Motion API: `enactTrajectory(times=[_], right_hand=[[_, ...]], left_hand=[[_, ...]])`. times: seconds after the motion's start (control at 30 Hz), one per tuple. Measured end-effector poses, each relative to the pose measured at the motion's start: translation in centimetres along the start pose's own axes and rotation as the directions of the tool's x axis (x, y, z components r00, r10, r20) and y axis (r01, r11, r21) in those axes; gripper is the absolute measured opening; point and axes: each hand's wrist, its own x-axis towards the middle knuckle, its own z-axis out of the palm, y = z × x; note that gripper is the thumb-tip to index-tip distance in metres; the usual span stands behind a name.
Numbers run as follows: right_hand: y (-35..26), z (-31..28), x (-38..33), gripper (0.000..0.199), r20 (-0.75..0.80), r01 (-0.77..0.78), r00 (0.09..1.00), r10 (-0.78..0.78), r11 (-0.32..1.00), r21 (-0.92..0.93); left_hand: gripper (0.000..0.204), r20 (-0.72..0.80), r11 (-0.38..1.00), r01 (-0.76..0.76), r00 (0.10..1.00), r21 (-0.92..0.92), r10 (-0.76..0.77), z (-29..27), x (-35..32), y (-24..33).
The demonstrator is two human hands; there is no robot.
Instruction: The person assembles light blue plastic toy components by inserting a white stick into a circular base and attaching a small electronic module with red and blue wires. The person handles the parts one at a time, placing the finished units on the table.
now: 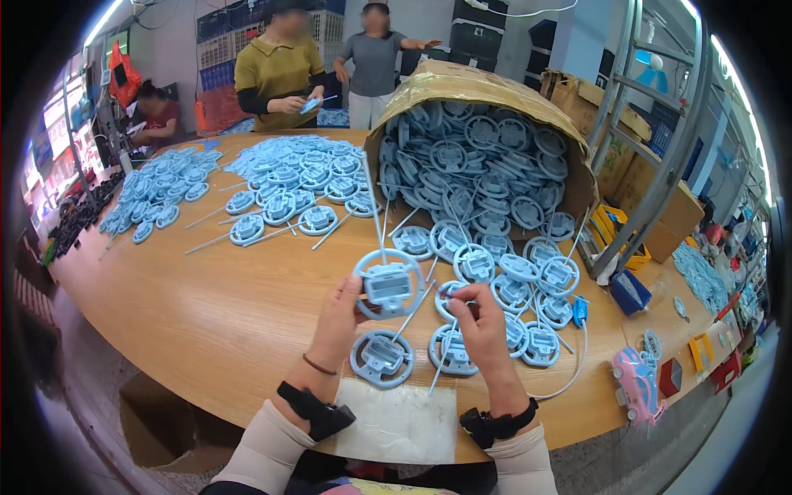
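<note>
The left hand [337, 318] holds a light blue ring-shaped plastic part [388, 285] upright above the wooden table [231, 313], its fingers closed on the ring's left rim so the part stands just right of the palm, a thin rod rising from its top. The right hand [483, 322] is pinched on a second blue ring part [450, 299], which lies just left of its fingertips, level with the first. Beneath the hands, more of the same parts lie flat on the table, one [382, 359] directly under the left wrist. Behind them a tipped cardboard box [487, 87] spills a heap of these parts.
</note>
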Motion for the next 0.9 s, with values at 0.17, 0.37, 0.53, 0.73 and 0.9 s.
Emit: enactTrajectory(times=[0.17, 0.37, 0.53, 0.73, 0.9], right_hand=[[0.3, -0.5, -0.2, 0.012, 0.26, -0.025, 0.963, 0.072, 0.983, -0.181], [1.2, -0.4, 0.1, 0.014, 0.274, -0.14, 0.942, 0.192, 0.97, -0.198], [1.6, -0.5, 0.1, 0.017, 0.281, -0.165, 0.935, 0.216, 0.967, -0.193], [2.4, -1.6, -0.2, 0.014, 0.24, -0.038, 0.965, 0.11, 0.958, -0.285], [2.5, 0.1, -0.5, 0.015, 0.314, -0.108, 0.939, 0.137, 0.988, -0.11]], left_hand=[[0.027, 0.068, 0.995, 0.025, 0.997, 0.094, -0.031, -1.6, 0.7, 0.2], [0.024, 0.124, 0.976, 0.008, 0.992, 0.217, -0.036, -1.0, -0.2, 0.2], [0.024, 0.112, 0.976, 0.067, 0.989, 0.207, -0.092, -0.3, -0.5, 0.0], [0.022, 0.136, 0.981, 0.152, 0.976, 0.12, -0.168, 0.2, 0.3, -1.1], [0.021, 0.198, 0.975, 0.221, 0.957, -0.028, -0.212, -2.1, -0.3, -0.4]])
